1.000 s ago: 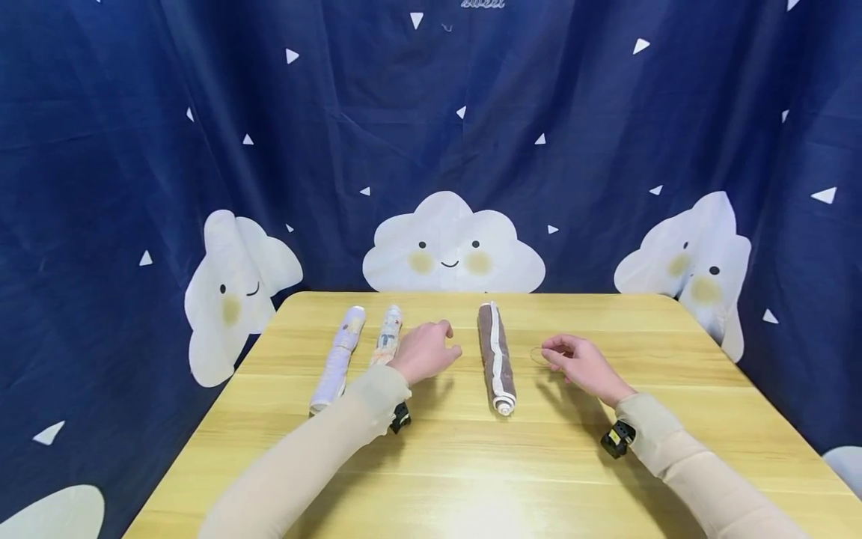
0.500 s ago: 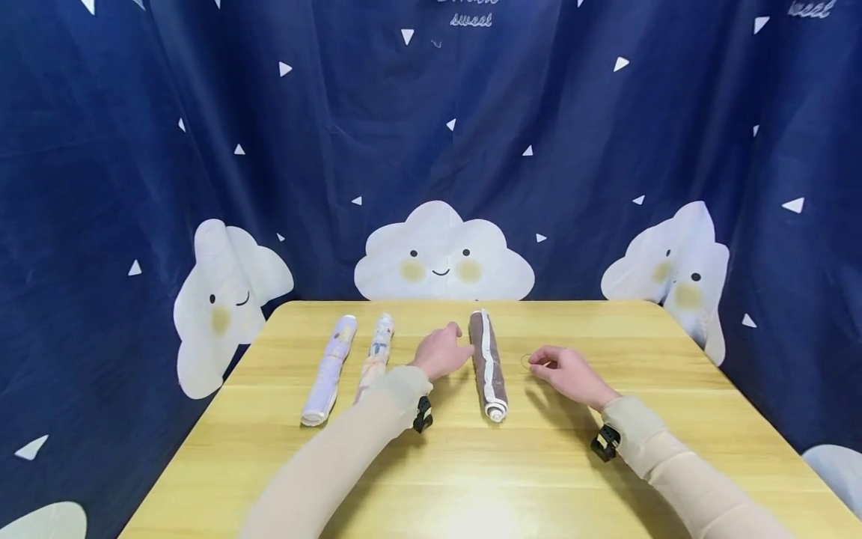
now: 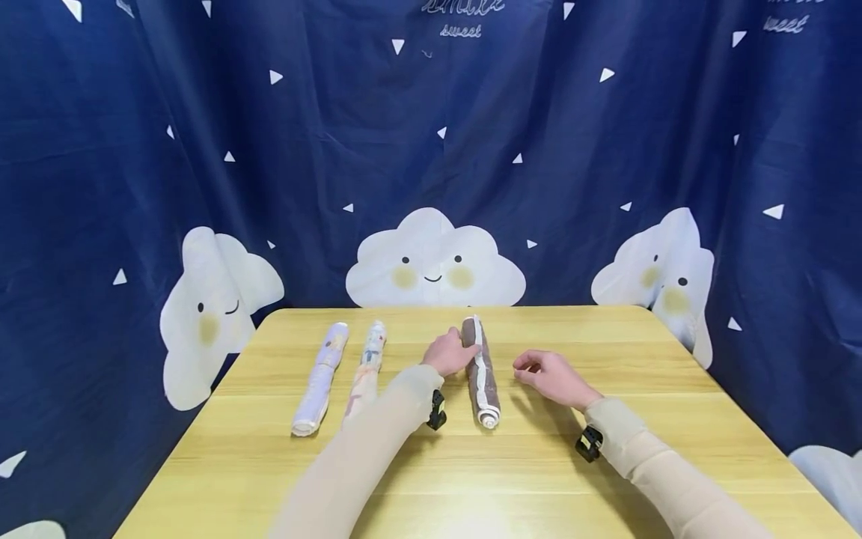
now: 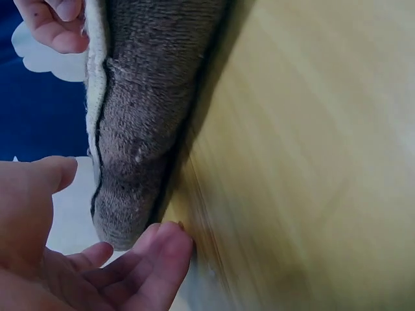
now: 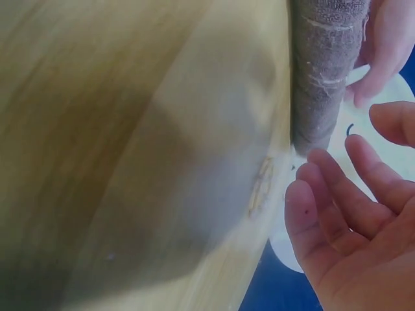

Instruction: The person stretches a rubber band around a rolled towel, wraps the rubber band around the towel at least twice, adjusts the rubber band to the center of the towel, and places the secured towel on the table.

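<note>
A brown rolled towel with a white edge strip lies lengthwise on the table. My left hand is at its left side, its thumb overlapping the roll in the head view. The left wrist view shows those fingers loosely extended near the roll's end; contact is hard to tell. My right hand hovers right of the roll, fingers loosely bent. In the right wrist view its thumb stands apart from the fingers, with nothing visible between them. A blurred tan loop-like shape appears over the table there.
On the left lie a lilac rolled towel and a pale patterned rolled towel, partly behind the left sleeve. The wooden table meets a dark blue curtain with white clouds at its far edge.
My left hand has moved right, from beside the patterned roll to the brown one. The thin ring seen earlier at my right fingertips no longer shows there. The head view has tilted up.
</note>
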Demonstrator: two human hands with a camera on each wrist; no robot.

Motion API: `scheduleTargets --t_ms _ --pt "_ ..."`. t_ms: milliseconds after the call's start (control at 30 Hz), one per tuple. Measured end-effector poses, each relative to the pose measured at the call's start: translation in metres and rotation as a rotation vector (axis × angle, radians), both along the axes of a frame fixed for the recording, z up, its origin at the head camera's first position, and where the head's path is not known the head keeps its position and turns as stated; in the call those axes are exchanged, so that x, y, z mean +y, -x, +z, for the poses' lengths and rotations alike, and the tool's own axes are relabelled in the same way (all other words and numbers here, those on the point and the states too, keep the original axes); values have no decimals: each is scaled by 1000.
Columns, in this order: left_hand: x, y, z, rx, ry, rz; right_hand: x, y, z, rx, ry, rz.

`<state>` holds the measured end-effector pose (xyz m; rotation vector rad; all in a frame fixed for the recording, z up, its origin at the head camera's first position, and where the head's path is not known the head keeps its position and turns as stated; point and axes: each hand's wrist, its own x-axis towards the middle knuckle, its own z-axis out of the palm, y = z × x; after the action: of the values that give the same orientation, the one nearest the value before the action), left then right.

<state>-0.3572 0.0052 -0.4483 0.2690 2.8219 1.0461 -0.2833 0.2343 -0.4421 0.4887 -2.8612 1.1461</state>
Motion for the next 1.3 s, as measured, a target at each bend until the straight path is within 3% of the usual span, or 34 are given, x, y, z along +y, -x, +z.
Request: scheduleTargets --t_ms 167,467,767,867,1000,1300 --pt "10 1 3 -72 -70 40 -2 1 1 -29 -1 3" --pt "18 7 -1 -113 -126 90 -3 5 2 -35 2 31" --pt "15 16 -8 -128 -188 87 1 7 0 -29 -39 17" --pt "12 17 -11 -128 -250 83 3 10 -2 -16 -76 10" --pt "7 11 -8 -155 -357 65 6 15 -4 20 -140 8" --pt "-3 -13 12 -167 -479 -5 9 29 -11 87 -284 3"
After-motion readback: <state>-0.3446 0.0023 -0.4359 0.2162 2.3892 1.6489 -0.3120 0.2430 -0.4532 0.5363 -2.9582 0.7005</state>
